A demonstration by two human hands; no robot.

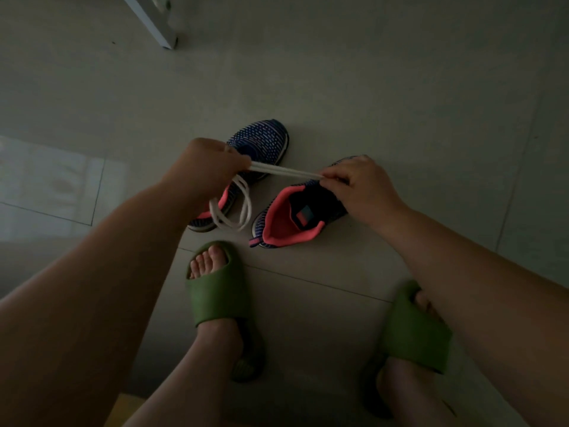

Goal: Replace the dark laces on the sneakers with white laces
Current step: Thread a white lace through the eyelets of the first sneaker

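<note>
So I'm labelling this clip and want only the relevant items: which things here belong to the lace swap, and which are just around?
Part of the job:
white lace, stretched between left hand and right hand
left sneaker
right sneaker

Just around:
green slippers on the person's feet
white furniture leg
tiled floor

A: How many sneakers?
B: Two: the left sneaker [246, 167] and the right sneaker [295, 211].
A: Laces?
B: One white lace [234, 208], doubled into loops.
A: Anything else?
B: Two green slides: the left slide [215, 291] and the right slide [415, 328]. Two hands: the left hand [206, 167] and the right hand [363, 186].
</note>
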